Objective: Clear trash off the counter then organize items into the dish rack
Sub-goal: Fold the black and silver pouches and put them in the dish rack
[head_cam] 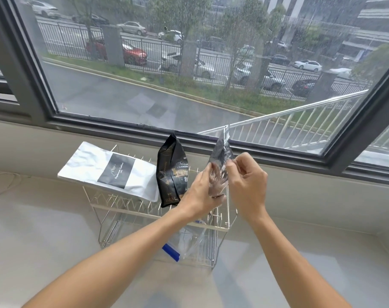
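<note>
We gripped a clear, dark-printed plastic pouch (220,165) with our left hand (199,192) and right hand (247,185), upright above the white wire dish rack (127,203); organizing, it seemed, next seating it beside the black foil coffee bag (172,174).

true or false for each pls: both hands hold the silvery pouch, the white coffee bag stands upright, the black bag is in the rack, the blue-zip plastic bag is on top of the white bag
1. Both hands hold the silvery pouch. True: the left hand and right hand grip it above the dish rack.
2. The white coffee bag stands upright. False: it lies flat across the rack's top.
3. The black bag is in the rack. True: it stands upright there, beside the white bag.
4. The blue-zip plastic bag is on top of the white bag. False: it sits low in the rack's near end.
</note>
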